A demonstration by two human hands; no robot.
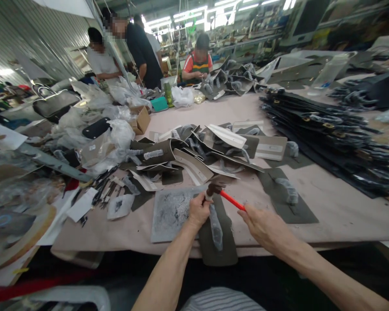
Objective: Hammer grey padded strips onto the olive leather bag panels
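Observation:
My right hand (262,222) grips the red handle of a hammer (232,200). The hammer's blurred head is right at the top of my left hand (198,210). Closed fingers of my left hand hold a short, pale, rod-like tool (208,196), mostly hidden by the hand and hammer head. Beneath both lies a dark grey-green bag panel (221,248) with a plastic-wrapped handle (216,229) on it. Its far end rests over the edge of a scuffed grey slab (168,216), and its near end reaches past the table edge.
Another panel (275,190) lies to the right. Ahead is a loose heap of panels (194,151); a tall stack of dark pieces (324,134) stands at right. Plastic wrapping and a cardboard box (140,120) crowd the left. Several people are beyond the table, one in an orange top (188,65).

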